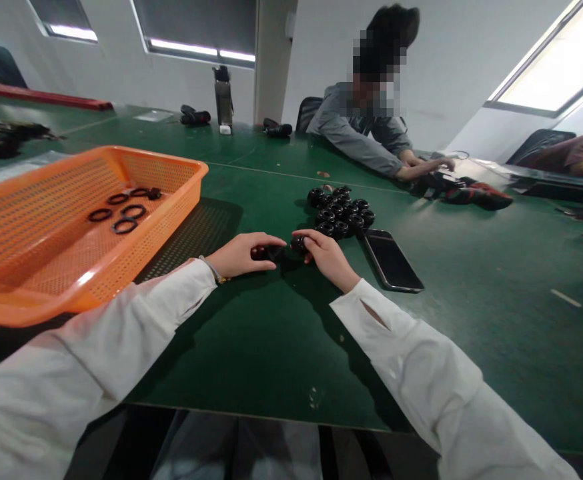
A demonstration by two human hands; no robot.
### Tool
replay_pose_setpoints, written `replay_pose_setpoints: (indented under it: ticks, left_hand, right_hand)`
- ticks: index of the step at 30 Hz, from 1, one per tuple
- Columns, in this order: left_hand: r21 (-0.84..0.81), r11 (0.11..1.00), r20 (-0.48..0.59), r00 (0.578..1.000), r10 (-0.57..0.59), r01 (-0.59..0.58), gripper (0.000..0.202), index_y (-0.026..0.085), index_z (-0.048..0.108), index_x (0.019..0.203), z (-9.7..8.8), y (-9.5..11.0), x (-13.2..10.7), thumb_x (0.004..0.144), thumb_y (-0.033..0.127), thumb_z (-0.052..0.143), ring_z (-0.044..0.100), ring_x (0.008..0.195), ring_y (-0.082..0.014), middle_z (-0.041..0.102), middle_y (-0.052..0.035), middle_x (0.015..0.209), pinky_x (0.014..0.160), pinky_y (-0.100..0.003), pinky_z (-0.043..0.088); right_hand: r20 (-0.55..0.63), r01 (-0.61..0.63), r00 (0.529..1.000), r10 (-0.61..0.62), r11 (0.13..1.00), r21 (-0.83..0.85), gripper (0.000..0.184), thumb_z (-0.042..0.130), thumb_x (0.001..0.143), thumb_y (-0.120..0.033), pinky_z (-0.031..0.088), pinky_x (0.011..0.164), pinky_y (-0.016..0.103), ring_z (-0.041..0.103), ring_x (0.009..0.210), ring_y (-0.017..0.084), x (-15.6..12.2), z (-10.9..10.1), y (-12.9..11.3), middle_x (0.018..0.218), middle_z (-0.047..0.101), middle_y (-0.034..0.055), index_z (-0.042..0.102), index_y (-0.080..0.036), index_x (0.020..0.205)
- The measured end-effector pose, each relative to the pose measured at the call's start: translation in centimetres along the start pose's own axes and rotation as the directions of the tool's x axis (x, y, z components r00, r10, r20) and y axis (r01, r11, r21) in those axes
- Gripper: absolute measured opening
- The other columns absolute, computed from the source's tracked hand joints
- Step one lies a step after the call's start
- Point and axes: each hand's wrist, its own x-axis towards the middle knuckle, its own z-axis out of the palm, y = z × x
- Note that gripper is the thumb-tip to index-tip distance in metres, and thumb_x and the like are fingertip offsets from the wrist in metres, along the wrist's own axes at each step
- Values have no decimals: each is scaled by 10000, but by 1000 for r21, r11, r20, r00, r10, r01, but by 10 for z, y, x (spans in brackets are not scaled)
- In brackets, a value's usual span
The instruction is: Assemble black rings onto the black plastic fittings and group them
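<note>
My left hand (244, 255) rests on the green table (281, 347), its fingers curled round a small black part (270, 252). Just to its right, my right hand (324, 253) pinches a black ring-shaped part (299, 243). The two hands nearly meet. A cluster of several black round parts (341, 210) lies just beyond my right hand. Both arms wear white sleeves.
An orange perforated basket (171, 200) at the left holds several black rings (124, 213). A dark phone (391, 261) lies right of my hands. A person in grey (361, 133) works across the table near red-and-black items (464, 190). A bottle (223, 100) stands at the far edge.
</note>
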Motion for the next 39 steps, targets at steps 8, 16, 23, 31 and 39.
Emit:
replay_pose_setpoints:
  ticks: [8, 16, 23, 31, 39]
  left_hand:
    - [88, 996, -69, 998, 6, 0, 465, 142, 555, 1173, 2, 2, -8, 728, 228, 664, 579, 887, -182, 590, -74, 1013, 800, -318, 483]
    - [156, 986, -120, 992, -32, 51, 415, 176, 598, 1161, 4, 3, -8, 754, 257, 621, 587, 942, -200, 607, -76, 1018, 881, -356, 465]
    - [-8, 987, -179, 971, -157, 158, 419, 138, 635, 1092, 3, 8, -10, 739, 362, 608, 619, 753, -177, 692, -63, 921, 712, -282, 496]
    - [-280, 938, -194, 945, -262, 203, 457, 127, 631, 1058, 8, 13, -17, 673, 368, 678, 639, 815, -194, 694, -74, 919, 785, -336, 514]
    - [-387, 899, -193, 935, -297, 205, 432, 123, 652, 983, 10, 19, -23, 629, 363, 716, 656, 789, -189, 709, -67, 875, 781, -335, 528]
  right_hand:
    - [55, 195, 981, -187, 940, -281, 274, 468, 850, -212, 465, 902, 395, 586, 972, 218, -9, -2, -14, 998, 605, 88, 719, -211, 958]
    - [130, 126, 985, -116, 989, -77, 277, 638, 708, -209, 521, 716, 325, 604, 742, 154, -11, -7, -16, 934, 648, 52, 682, -196, 981]
    - [130, -89, 990, 47, 937, 339, 359, 688, 657, -267, 540, 756, 337, 659, 788, 167, -13, -4, -19, 928, 701, 37, 664, -194, 1008]
    - [160, -90, 987, 24, 905, 416, 438, 710, 623, -225, 551, 806, 345, 674, 856, 179, -22, -1, -26, 976, 712, 40, 671, -197, 1058]
    - [82, -76, 996, 47, 913, 400, 416, 733, 618, -225, 559, 792, 346, 685, 806, 176, -31, 5, -34, 863, 721, 21, 654, -205, 1026]
